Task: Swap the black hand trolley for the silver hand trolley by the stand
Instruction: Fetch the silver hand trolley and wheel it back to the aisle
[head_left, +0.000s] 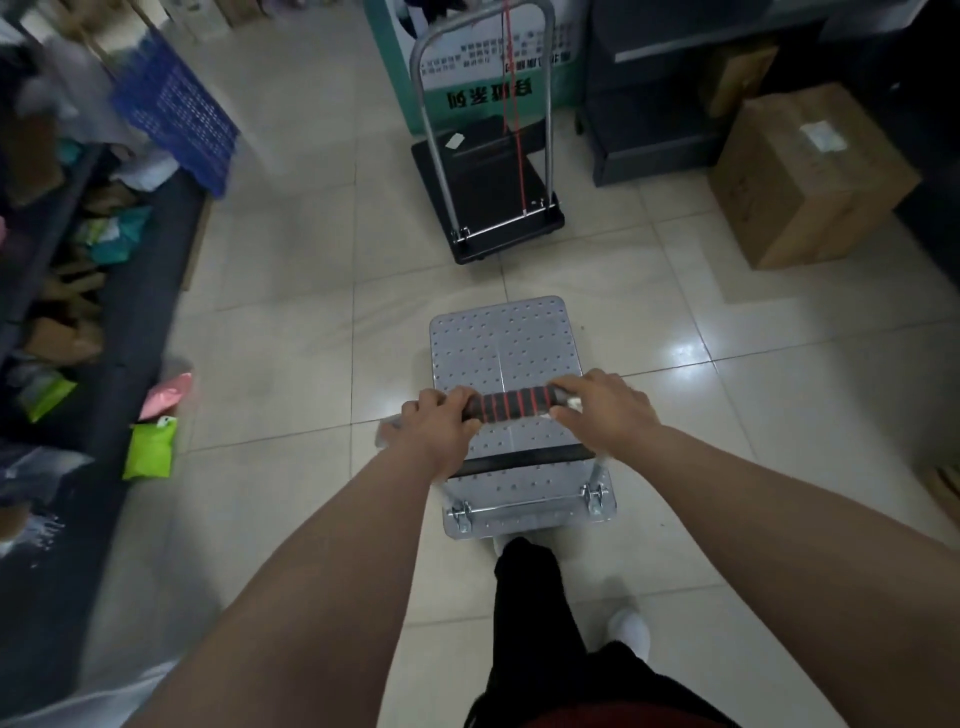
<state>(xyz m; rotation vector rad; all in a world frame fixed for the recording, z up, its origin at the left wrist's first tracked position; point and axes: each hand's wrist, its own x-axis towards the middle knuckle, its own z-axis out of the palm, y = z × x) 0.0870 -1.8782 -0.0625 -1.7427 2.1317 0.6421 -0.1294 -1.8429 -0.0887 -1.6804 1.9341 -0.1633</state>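
Silver hand trolley (501, 345): grey metal deck with a regular dimple pattern; handle grip (506, 404) black with red bands. Black hand trolley (493, 182): black deck, silver frame, red cord. Stand (467, 78) green and white, lettering blurred, seemingly dark; floor (311, 291) pale cream tiles; crate (174, 111) blue.

The pale tiled floor (291, 322) carries a silver trolley (504, 348) in the middle and, just beyond it, a black trolley (498, 187) against a green stand (410, 98). A cardboard box (800, 176) sits to the right. A blue crate (176, 114) leans at left, with green (149, 449) and pink (163, 397) bags nearer.
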